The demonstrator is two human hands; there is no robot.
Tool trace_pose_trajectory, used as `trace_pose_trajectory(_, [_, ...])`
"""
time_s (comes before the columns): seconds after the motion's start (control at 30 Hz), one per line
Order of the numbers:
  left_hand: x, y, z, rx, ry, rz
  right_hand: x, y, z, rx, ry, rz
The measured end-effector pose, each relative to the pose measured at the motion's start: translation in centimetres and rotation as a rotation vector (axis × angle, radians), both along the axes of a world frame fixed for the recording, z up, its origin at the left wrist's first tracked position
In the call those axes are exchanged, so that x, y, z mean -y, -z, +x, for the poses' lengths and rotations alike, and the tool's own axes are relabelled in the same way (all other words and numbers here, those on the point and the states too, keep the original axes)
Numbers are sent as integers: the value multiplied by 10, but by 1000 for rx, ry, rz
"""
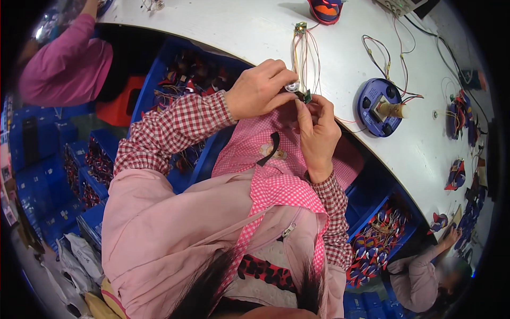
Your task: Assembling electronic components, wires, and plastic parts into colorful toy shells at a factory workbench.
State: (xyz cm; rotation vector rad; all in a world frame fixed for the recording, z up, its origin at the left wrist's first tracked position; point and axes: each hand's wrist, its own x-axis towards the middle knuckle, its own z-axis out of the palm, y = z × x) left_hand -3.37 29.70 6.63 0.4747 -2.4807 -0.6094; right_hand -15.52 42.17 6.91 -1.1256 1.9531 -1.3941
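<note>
My left hand (pixel 260 87) is closed at the table's near edge, with a small round silver part (pixel 291 86) at its fingertips. Facing it, my right hand (pixel 317 133) pinches a small green circuit board (pixel 307 97) between thumb and fingers. Thin yellow, white and red wires (pixel 304 58) run from between my hands across the white table. At their far end lies another small circuit board (pixel 301 27). My fingers partly cover the silver part and the green board.
To the right on the white table (pixel 340 58) rests a round purple device (pixel 379 106) with a cable. A dark, red-rimmed toy piece (pixel 325 10) lies at the back. Blue bins (pixel 380 210) with wired pieces stand below the edge. Co-workers sit at left (pixel 64 64) and lower right (pixel 419 279).
</note>
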Motion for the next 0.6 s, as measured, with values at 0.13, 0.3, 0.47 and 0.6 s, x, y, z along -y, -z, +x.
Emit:
trace_pose_trajectory(0.13, [3,5,3,-72,-4,63,3,5,1,-82,-5,-58])
trace_pose_trajectory(0.3, [-2,-2,4,-125,-80,245,4,12,1,-162,-41,-94])
trace_pose_trajectory(0.47, [-3,-3,-5,-15,-115,-3,8,11,5,11,-22,-76])
trace_pose_trajectory(0.6, [4,0,-4,-45,-97,29,13,4,4,63,-35,-9])
